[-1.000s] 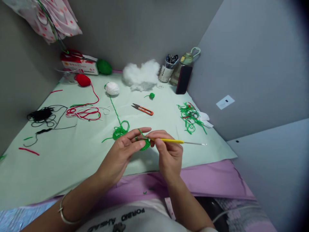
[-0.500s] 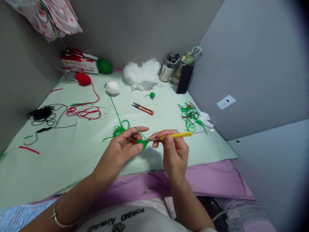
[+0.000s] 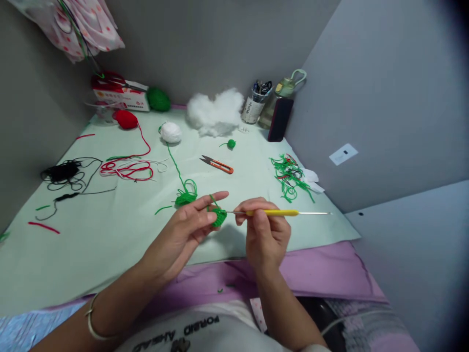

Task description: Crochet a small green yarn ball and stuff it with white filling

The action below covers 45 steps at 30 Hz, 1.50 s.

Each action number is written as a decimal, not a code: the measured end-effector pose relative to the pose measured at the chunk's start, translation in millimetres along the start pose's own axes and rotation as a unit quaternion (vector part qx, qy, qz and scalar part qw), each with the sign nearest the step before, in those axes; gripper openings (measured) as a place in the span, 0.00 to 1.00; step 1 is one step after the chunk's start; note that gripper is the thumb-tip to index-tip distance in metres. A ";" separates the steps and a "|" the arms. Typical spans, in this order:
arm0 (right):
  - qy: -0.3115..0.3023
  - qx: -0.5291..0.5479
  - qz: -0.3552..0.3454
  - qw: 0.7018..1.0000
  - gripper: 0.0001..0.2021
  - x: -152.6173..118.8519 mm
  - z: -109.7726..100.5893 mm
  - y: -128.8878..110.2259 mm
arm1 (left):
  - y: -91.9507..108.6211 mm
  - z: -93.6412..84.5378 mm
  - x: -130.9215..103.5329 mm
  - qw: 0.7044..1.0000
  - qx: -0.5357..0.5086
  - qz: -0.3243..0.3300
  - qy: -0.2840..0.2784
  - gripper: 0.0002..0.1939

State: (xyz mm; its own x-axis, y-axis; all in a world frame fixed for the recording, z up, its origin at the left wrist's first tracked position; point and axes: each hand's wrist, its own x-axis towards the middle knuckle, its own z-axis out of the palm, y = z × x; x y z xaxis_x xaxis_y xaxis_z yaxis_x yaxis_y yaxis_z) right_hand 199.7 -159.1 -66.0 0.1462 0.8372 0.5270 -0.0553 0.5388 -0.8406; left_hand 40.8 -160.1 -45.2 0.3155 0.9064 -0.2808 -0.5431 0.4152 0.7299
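Holding a small green crocheted piece (image 3: 220, 218), the left hand (image 3: 181, 224) is partly closed, its thumb pressing on the near side of the work and its index finger stretched out straight. A green strand (image 3: 212, 199) goes up from the piece to this finger. The right hand (image 3: 268, 234) has its fingers bent closely around the yellow handle of a crochet hook (image 3: 282, 213) – the left metal end reaches to the piece, while the other end points to the right. The piece is above the pale green cloth (image 3: 110, 254), between the two hands. Just beyond the left hand lies a loose heap of green yarn (image 3: 186, 197), and from it a thread runs towards the white yarn ball (image 3: 171, 132). Farther away lie orange thread snips (image 3: 217, 165) and, behind them, a small green ball (image 3: 231, 144).
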 end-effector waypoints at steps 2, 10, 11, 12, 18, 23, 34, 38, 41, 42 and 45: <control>-0.021 0.022 0.025 0.999 0.10 2.0 2.4 -0.7 | 0.0 1.0 -0.9 0.999 0.033 0.019 -0.010 0.20; -0.088 -0.235 -0.165 0.954 0.19 -10.3 -1.9 3.7 | -4.6 7.4 1.6 0.999 -0.003 0.026 0.022 0.19; -0.084 -0.238 -0.177 0.951 0.20 -10.3 -2.9 3.8 | -3.8 6.6 2.4 0.999 -0.031 0.000 0.011 0.17; -0.071 -0.221 -0.170 0.958 0.19 -9.4 -3.6 3.7 | -2.7 5.5 3.1 0.998 -0.052 -0.020 0.006 0.15; -0.019 0.040 0.035 0.998 0.10 2.2 0.5 -0.5 | -0.1 2.1 2.4 1.000 -0.009 0.018 0.004 0.16; -0.029 0.046 0.103 0.993 0.08 1.8 0.3 2.1 | -2.8 -1.8 -0.5 0.992 0.108 0.059 -0.014 0.18; -0.035 0.141 0.154 0.977 0.10 5.1 -2.1 3.2 | -0.6 -6.9 -3.2 0.988 0.139 0.073 0.008 0.20; -0.042 0.119 0.119 0.985 0.09 2.1 0.8 2.5 | -3.0 1.0 -0.2 0.994 0.087 0.065 0.004 0.29; -0.038 0.134 0.119 0.983 0.09 3.9 1.8 1.8 | -2.5 1.1 1.6 0.999 0.043 0.029 -0.010 0.31; -0.030 0.147 0.130 0.980 0.09 5.6 1.5 1.6 | -1.7 -0.6 2.0 0.999 0.029 0.011 -0.017 0.30; -0.007 0.186 0.189 0.964 0.10 11.8 -0.5 0.9 | 1.3 -6.7 2.7 0.998 -0.019 -0.034 -0.048 0.27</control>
State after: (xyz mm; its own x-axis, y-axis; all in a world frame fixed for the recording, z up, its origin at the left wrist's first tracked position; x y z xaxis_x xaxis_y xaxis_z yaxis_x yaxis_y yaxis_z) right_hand 201.9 -148.8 -60.6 0.0327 0.9803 0.1948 -0.4532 0.1883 -0.8713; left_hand 35.8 -156.6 -49.1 0.4245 0.8655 -0.2659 -0.5462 0.4790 0.6872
